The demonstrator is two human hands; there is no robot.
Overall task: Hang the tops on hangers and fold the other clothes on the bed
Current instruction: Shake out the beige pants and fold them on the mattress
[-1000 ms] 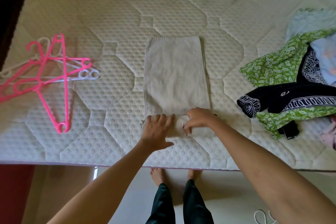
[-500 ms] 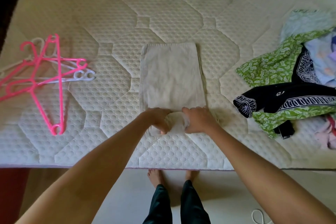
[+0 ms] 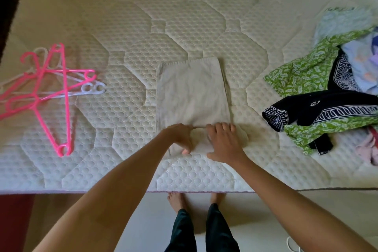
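Note:
A beige folded cloth (image 3: 192, 92) lies flat in the middle of the mattress (image 3: 184, 16), its near end turned up into a thick fold. My left hand (image 3: 180, 137) grips the left part of that fold, fingers curled round it and thumb underneath. My right hand (image 3: 224, 141) lies palm down on the right part, fingers fairly straight and thumb spread. Pink hangers (image 3: 51, 88) and a white hanger (image 3: 90, 90) lie crossed on the far left of the bed.
A loose pile sits at the right: a green patterned garment (image 3: 302, 73), a black one with white print (image 3: 319, 108), a light blue one (image 3: 360, 67). The mattress edge runs just in front of my feet (image 3: 178, 200).
The near end of the beige cloth has been turned further away from me, so less flat cloth shows. My right hand went from curled to flat on the fold.

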